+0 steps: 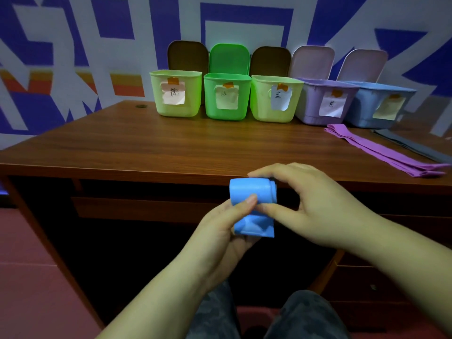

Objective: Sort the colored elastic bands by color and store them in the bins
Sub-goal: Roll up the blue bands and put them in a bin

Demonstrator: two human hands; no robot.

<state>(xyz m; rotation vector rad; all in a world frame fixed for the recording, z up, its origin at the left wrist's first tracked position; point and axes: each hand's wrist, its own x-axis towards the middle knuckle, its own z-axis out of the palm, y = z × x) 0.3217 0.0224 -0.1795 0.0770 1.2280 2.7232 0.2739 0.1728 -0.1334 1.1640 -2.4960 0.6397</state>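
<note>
Both hands pinch the blue band (pixel 252 206) in front of the desk (pixel 171 148) edge: left hand (pixel 227 228) thumb on the fold, right hand (pixel 305 204) around the roll. Best keep it rolled tight, probably for the bin (pixel 274 99) labelled blue.

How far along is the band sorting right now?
Done: cannot tell, since none of the five open bins shows its inside. In hand: the left hand and right hand fold a blue band in front of the desk edge. Left: that band needs binning, and a purple band plus a grey band lie on the desk at right.
</note>
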